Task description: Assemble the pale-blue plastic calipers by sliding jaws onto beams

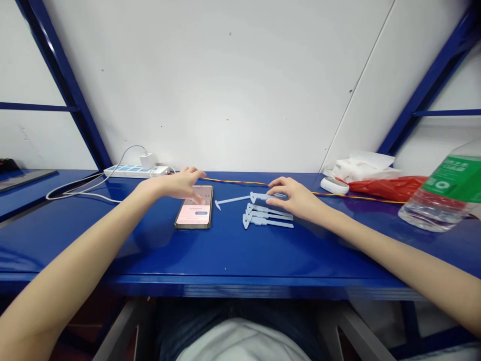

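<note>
Open left hand [180, 184] over phone [194, 213], open right hand [291, 199] on blue strips [268, 216] (bench edge [188, 275] well clear)

This was a workshop: a blue metal workbench [225, 250] held a power strip [124, 172] and small plastic parts [267, 215], against white panel walls [225, 85] and blue steel framing [63, 85].

Both bare arms reach forward from the lower corners and angle inward: left forearm [88, 233], right forearm [391, 253], wrists close to straight. Left hand [180, 184] is palm down, fingers loosely spread and curved, tips angled down. Right hand [291, 196] is also palm down, fingers lightly curled and pointing back toward the left hand, the two well apart, neither closed in a fist.
</note>
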Demonstrator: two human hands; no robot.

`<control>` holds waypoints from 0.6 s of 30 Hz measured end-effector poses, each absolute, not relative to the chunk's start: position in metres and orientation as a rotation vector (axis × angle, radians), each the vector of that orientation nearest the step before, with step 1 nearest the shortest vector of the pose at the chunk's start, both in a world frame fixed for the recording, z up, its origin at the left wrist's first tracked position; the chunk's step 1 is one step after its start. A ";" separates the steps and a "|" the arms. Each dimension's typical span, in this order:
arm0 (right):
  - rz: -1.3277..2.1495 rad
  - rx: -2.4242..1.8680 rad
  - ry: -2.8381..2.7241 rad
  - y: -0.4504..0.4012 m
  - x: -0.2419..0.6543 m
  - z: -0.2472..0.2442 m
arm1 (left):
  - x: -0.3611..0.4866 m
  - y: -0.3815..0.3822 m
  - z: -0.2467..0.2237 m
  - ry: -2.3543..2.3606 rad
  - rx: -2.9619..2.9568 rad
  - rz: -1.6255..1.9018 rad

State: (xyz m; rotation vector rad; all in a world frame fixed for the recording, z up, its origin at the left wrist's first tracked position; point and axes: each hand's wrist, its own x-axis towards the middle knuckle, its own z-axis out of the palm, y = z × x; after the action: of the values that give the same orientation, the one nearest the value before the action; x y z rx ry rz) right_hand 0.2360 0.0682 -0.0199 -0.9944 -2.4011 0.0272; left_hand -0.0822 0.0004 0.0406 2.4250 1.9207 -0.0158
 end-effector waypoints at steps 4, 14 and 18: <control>0.062 -1.031 -2.447 0.074 0.239 -0.022 | -0.079 -0.001 0.038 1.936 2.332 -0.111; 0.082 -1.056 -2.498 0.073 0.238 -0.021 | -0.078 0.000 0.038 1.852 2.357 -0.106; 0.082 -1.071 -2.515 0.076 0.240 -0.022 | -0.090 0.008 0.039 1.852 2.416 -0.025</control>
State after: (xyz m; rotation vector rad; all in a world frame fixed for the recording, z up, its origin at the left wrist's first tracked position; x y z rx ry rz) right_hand 0.2396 0.0760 -0.0224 -1.0707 -2.5147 0.0825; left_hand -0.0897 0.0080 0.0392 2.4162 1.8518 -0.0253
